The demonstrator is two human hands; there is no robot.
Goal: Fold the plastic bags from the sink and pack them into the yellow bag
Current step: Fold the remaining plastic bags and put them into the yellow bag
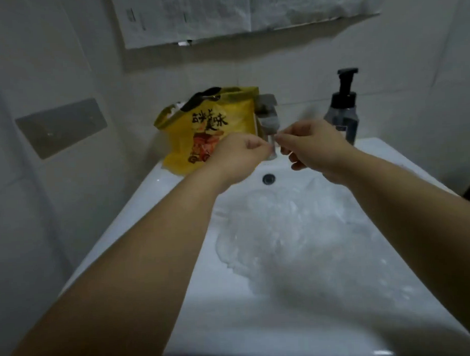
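Both hands are raised above the sink [160, 196]. The fingers of the left hand [235, 156] and the right hand [314, 145] are curled together, apparently pinching the top edge of a clear plastic bag [297, 229]. The film is nearly invisible there. The bag drapes over the basin, probably held up to straighten it for folding. The yellow bag [211, 130] stands upright on the ledge beside the tap [266, 118], close at hand for packing.
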